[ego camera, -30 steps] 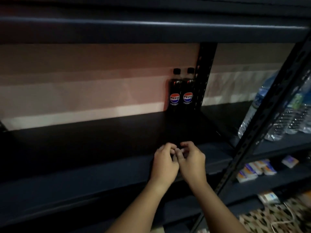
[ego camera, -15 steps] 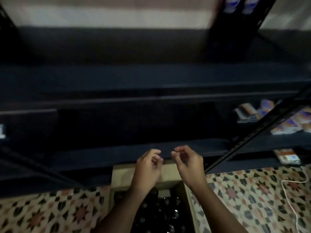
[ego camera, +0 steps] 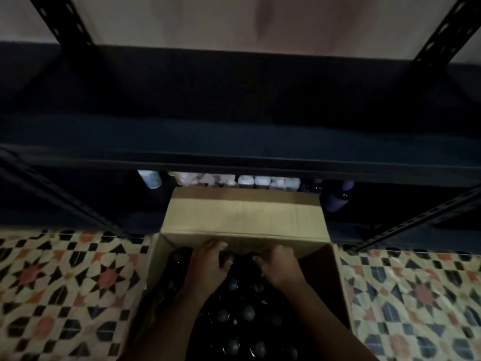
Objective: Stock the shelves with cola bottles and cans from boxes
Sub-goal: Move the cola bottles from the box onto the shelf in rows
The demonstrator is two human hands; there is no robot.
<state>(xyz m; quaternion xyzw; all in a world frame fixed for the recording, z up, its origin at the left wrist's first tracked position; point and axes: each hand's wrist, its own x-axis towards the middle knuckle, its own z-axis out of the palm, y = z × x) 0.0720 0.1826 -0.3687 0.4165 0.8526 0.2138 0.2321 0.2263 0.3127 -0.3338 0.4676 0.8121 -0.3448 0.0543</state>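
An open cardboard box (ego camera: 242,217) stands on the floor against the dark shelving. It is packed with several dark cola bottles (ego camera: 247,312), seen from above as black caps. Both of my hands are down inside the box at its far end. My left hand (ego camera: 208,264) has its fingers curled around the top of a bottle in the back row. My right hand (ego camera: 278,267) curls the same way over a neighbouring bottle top. The bottle bodies are hidden in the dark.
A dark metal shelf (ego camera: 234,149) runs across the view above the box, with slotted uprights (ego camera: 65,24) at both sides. Pale packets and bottles (ego camera: 247,181) line the low shelf behind the box flap. Patterned floor tiles (ego camera: 65,282) lie left and right.
My view dropped from the upper shelf with two Pepsi bottles down to the floor. Both hands went from the shelf edge into the box and closed on bottle tops.
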